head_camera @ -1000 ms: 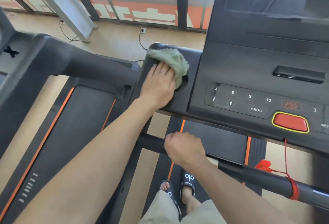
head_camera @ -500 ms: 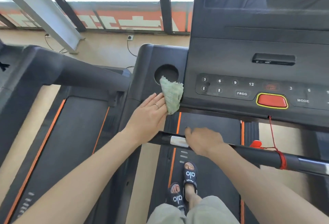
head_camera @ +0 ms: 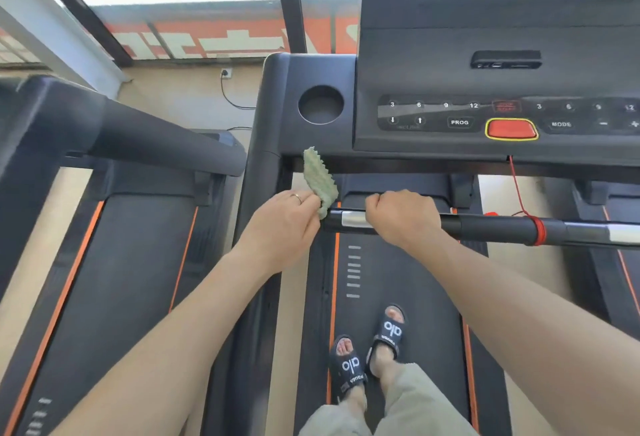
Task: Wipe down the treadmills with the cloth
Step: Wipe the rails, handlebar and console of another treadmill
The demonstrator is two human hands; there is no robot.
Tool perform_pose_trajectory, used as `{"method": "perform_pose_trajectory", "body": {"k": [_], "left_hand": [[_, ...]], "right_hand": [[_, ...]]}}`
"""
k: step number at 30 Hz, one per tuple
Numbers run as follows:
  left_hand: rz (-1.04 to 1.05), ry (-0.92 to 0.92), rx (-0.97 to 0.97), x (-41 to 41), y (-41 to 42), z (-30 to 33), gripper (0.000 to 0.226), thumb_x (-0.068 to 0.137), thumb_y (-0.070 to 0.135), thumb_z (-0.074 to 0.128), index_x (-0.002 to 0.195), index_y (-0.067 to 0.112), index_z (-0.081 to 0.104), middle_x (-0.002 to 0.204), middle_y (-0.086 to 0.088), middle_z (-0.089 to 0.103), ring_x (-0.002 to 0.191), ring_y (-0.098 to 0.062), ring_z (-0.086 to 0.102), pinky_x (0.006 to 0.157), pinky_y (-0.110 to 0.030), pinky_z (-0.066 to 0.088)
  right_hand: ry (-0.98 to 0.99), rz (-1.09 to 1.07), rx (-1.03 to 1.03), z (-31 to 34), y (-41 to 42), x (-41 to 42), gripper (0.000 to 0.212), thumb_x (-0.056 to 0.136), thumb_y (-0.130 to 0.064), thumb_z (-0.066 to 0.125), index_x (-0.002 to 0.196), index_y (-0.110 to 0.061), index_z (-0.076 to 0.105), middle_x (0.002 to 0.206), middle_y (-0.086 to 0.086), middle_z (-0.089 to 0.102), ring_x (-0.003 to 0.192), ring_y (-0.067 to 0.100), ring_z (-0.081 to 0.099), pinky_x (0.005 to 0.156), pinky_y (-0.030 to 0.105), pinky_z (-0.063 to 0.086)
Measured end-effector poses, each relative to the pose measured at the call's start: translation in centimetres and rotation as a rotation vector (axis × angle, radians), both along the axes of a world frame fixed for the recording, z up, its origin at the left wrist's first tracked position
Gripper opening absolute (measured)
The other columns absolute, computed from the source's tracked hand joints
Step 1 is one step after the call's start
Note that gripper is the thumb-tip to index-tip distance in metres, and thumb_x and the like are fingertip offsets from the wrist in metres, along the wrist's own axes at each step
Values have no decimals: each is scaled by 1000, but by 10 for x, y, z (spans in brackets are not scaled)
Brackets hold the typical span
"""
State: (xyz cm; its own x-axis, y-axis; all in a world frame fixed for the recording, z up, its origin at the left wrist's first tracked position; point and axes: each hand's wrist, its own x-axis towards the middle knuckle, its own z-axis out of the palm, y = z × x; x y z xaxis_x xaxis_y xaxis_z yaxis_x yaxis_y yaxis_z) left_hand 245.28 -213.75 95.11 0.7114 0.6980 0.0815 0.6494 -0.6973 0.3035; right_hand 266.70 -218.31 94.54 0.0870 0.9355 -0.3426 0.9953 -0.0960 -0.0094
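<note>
I stand on the belt of a black treadmill (head_camera: 311,68) with an orange-edged deck. My left hand (head_camera: 282,224) grips a pale green cloth (head_camera: 320,181) at the left end of the front handlebar (head_camera: 485,226). The cloth sticks up past the lower edge of the console's left wing, below the round cup holder (head_camera: 321,104). My right hand (head_camera: 401,215) is curled round the handlebar just right of its silver sensor patch. The button panel (head_camera: 502,116) with a red stop button sits above the bar.
A second treadmill (head_camera: 138,262) stands close on the left, its arm reaching toward the console. Another deck shows at the far right. A red safety cord (head_camera: 519,193) hangs from the console to the bar. Windows and a wall socket lie ahead.
My left hand has drawn the cloth down from the cup holder, off the console wing, to the handlebar's left end. My right hand stays on the bar.
</note>
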Motion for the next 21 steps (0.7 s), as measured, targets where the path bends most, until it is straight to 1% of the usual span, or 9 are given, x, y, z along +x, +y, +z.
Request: {"method": "perform_pose_trajectory", "body": {"k": [2, 4, 6, 8, 10, 13, 16, 19, 21], "left_hand": [[0, 12, -20, 1, 3, 6, 20, 95, 20, 44, 76, 15, 48, 81, 0, 53, 70, -24, 48, 64, -40, 46], [-42, 99, -86, 2, 2, 8, 25, 96, 27, 44, 73, 17, 44, 85, 4, 51, 74, -20, 46, 65, -37, 46], [-56, 184, -150, 7, -2, 10, 32, 101, 40, 39, 74, 24, 42, 91, 8, 50, 83, -14, 44, 69, -32, 41], [-11, 163, -237, 13, -1, 11, 42, 105, 46, 27, 72, 27, 46, 91, 9, 51, 87, -14, 48, 71, -32, 41], [43, 97, -244, 17, 6, 9, 42, 106, 41, 29, 73, 26, 49, 84, 9, 51, 84, -18, 54, 68, -33, 45], [-38, 82, -139, 16, 12, 6, 15, 100, 32, 51, 94, 18, 49, 81, 10, 45, 78, -22, 49, 61, -32, 40], [-119, 183, -199, 12, 11, 7, 28, 94, 32, 60, 115, 24, 43, 98, 10, 53, 89, -18, 50, 70, -36, 49], [-39, 97, -148, 9, 10, 10, 14, 97, 27, 56, 105, 21, 47, 93, 5, 56, 83, -21, 52, 71, -41, 52], [126, -114, -315, 12, 9, 21, 7, 99, 25, 56, 99, 21, 50, 88, 0, 60, 78, -18, 58, 70, -33, 52]], "right_hand": [[-25, 18, -20, -2, 1, -1, 12, 79, 1, 39, 81, -11, 41, 68, 4, 48, 64, 29, 47, 57, 30, 33], [-51, 35, -22, -3, 1, -1, 12, 81, 0, 39, 83, -11, 40, 67, 3, 46, 65, 29, 48, 55, 29, 32], [-80, 43, -11, -6, 0, -2, 15, 79, 2, 43, 83, -12, 39, 72, 4, 52, 67, 31, 49, 53, 28, 29], [-97, 48, 0, -9, -1, -2, 20, 75, 4, 46, 84, -12, 40, 75, 5, 54, 66, 31, 50, 51, 27, 26], [-98, 50, 15, -11, -1, -2, 21, 73, 5, 47, 82, -12, 38, 74, 5, 54, 64, 30, 49, 51, 27, 27], [-101, 73, 24, -12, -1, -1, 21, 73, 5, 46, 75, -11, 33, 67, 4, 44, 65, 31, 51, 56, 28, 35], [-76, 77, 39, -13, -1, 1, 21, 74, 3, 44, 70, -12, 30, 66, 4, 46, 62, 30, 51, 56, 28, 36], [-57, 75, 31, -15, -2, 3, 18, 76, 2, 43, 72, -12, 33, 65, 4, 46, 56, 26, 45, 53, 27, 32], [-5, 8, 32, -16, -3, 4, 17, 78, -1, 42, 68, -13, 35, 63, 4, 49, 53, 24, 43, 53, 27, 32]]}}
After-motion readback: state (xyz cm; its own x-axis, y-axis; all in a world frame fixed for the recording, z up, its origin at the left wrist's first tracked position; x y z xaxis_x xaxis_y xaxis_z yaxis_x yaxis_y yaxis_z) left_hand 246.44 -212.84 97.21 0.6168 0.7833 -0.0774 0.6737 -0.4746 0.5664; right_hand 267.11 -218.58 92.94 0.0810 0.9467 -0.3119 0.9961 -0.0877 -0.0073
